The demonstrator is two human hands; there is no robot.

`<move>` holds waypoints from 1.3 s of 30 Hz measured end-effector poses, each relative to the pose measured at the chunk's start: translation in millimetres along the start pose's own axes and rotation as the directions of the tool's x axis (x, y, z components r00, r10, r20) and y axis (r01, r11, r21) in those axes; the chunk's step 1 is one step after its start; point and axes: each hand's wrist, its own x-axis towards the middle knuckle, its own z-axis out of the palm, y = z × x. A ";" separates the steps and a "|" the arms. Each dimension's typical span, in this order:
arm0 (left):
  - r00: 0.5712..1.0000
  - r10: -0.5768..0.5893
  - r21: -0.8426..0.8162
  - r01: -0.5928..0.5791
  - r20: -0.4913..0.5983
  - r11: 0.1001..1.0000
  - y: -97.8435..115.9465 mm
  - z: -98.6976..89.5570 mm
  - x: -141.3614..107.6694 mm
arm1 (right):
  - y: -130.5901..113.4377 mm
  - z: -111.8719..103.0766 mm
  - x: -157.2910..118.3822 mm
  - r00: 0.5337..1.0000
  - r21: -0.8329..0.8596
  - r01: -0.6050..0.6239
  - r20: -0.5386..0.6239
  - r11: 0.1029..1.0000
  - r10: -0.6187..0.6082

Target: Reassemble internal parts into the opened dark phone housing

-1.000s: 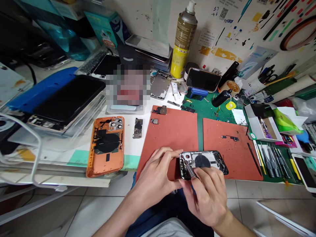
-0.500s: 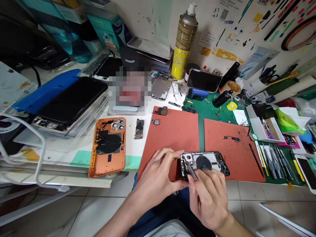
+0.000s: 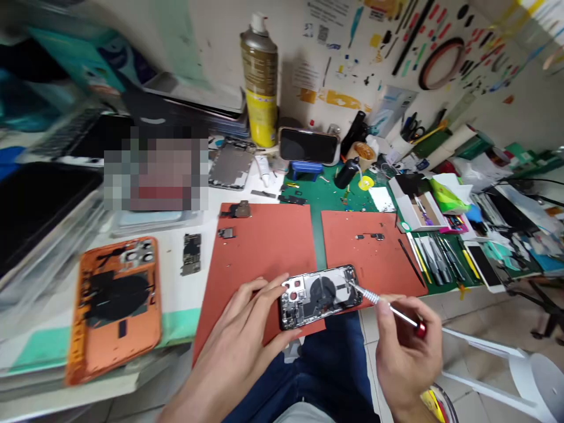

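My left hand (image 3: 247, 323) grips the left end of an opened phone housing (image 3: 323, 294), thumb on the near edge and fingers on the far one. The housing lies at the front of the left red mat and juts over the gap beside it. In my right hand (image 3: 408, 346) is a silver screwdriver (image 3: 399, 313) with a red end cap, pinched between thumb and fingers. Its tip points at the right part of the housing; whether they touch is too small to tell.
An orange phone back (image 3: 127, 329) and a circuit board (image 3: 191, 254) lie left of the red mat (image 3: 273, 235). Small parts sit on both mats. A spray can (image 3: 259, 88), a propped phone (image 3: 308, 145) and a row of tools (image 3: 440, 258) stand or lie beyond.
The view has swung to the right. My right hand and the screwdriver have moved from the housing's left end to its right part. My left hand still holds the left end.
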 end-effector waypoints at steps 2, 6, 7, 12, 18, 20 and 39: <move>1.000 0.020 0.055 -0.020 0.005 0.998 -1.6 -2.4 -0.4 | 13.9 -10.3 9.6 0.959 0.074 -0.256 -0.109 0.964 0.263; 0.987 0.155 0.070 -0.152 -0.034 0.986 17.2 -17.5 19.2 | 26.6 -22.5 28.5 0.837 0.294 -0.514 -0.033 0.806 0.546; 0.981 0.191 0.035 -0.189 -0.044 0.981 26.5 -20.8 28.9 | 26.4 -23.4 31.4 0.819 0.329 -0.542 0.003 0.773 0.573; 0.956 0.278 -0.174 -0.258 0.097 0.950 72.5 -14.2 89.4 | 20.5 -23.7 34.5 0.790 0.380 -0.588 0.078 0.714 0.608; 0.929 0.260 -0.265 -0.189 0.265 0.946 88.0 8.8 131.5 | 20.9 -25.0 35.0 0.758 0.426 -0.619 0.105 0.660 0.643; 0.919 0.265 -0.296 -0.176 0.293 0.939 89.1 10.9 135.4 | 21.8 -24.5 36.8 0.747 0.433 -0.628 0.101 0.647 0.657; 0.809 0.340 0.196 -0.477 0.480 0.857 95.2 74.2 273.1 | 57.0 -41.2 32.9 0.771 0.399 -0.546 -0.104 0.737 0.628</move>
